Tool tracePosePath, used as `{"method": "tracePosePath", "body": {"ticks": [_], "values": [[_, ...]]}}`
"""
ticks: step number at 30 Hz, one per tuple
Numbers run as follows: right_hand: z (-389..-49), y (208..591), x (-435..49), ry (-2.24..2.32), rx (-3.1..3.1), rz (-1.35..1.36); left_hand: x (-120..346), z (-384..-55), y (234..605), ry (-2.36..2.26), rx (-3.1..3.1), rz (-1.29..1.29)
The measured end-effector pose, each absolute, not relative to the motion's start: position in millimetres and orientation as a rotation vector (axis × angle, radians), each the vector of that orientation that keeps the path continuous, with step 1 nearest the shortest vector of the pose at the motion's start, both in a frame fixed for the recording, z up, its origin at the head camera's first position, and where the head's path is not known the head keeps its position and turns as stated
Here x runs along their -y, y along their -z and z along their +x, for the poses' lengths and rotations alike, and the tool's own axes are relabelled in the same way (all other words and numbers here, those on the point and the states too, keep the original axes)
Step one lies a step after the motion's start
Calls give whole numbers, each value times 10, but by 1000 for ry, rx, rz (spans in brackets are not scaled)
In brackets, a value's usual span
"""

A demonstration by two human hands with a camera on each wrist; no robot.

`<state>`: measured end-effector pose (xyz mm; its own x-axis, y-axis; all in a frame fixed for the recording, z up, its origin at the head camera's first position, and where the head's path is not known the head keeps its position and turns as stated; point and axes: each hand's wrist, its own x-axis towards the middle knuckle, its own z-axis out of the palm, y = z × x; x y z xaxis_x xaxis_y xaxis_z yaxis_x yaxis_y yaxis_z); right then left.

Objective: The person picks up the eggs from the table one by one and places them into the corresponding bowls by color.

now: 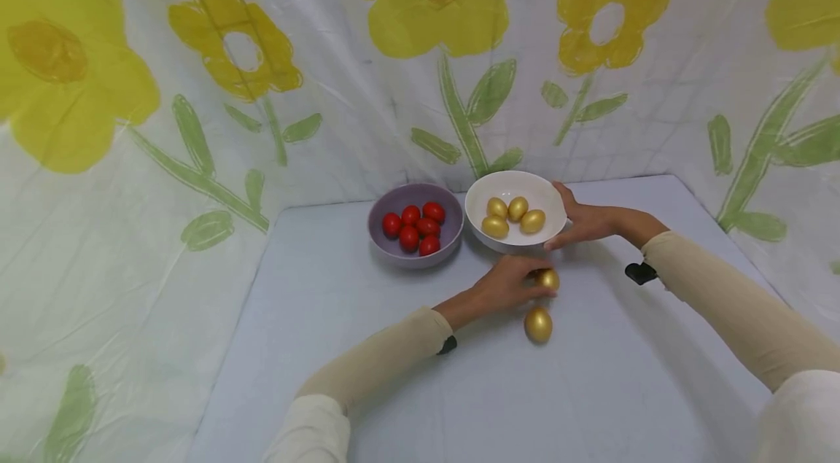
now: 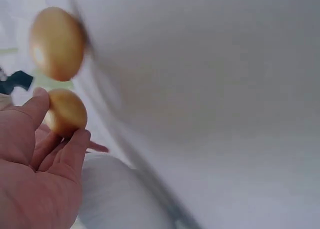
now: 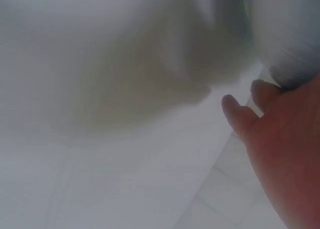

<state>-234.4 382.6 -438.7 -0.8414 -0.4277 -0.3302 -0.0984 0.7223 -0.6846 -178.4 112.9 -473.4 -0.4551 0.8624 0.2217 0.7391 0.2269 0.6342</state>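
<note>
My left hand [image 1: 508,284] pinches a golden egg [image 1: 547,279] between thumb and fingers, just in front of the white bowl [image 1: 547,193]. The left wrist view shows this egg [image 2: 66,113] at the fingertips. A second golden egg [image 1: 538,324] lies on the table, nearer to me. Several golden eggs [image 1: 518,209] rest inside the white bowl. My right hand [image 1: 587,222] holds that bowl by its right side, thumb and fingers spread around the wall. In the right wrist view, the fingers [image 3: 242,116] reach below the bowl's blurred side [image 3: 290,34].
A purple bowl [image 1: 380,240] of several red eggs [image 1: 428,227] stands close to the left of the white one. Behind the pale table [image 1: 367,375] hangs a sheet [image 1: 341,157] printed with yellow flowers.
</note>
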Motion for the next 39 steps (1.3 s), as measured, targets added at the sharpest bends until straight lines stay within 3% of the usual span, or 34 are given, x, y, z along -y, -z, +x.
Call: {"method": "tracePosePath", "body": {"ticks": [8, 17, 27, 39], "values": [[-2347, 4376, -3915, 943, -2451, -453, -1180, -1845, 4158, -1122, -2224, 1625], [-2326, 4381, -3896, 927, -2447, -398, -1014, -2417, 3754, -833, -2592, 1527], [-2349, 4414, -3857, 918, -2456, -390, -793, -2870, 3983, -440, -2710, 1170], [-2358, 4413, -3816, 935, -2458, -391, -977, -2958, 4136, -63, -2834, 1102]]}}
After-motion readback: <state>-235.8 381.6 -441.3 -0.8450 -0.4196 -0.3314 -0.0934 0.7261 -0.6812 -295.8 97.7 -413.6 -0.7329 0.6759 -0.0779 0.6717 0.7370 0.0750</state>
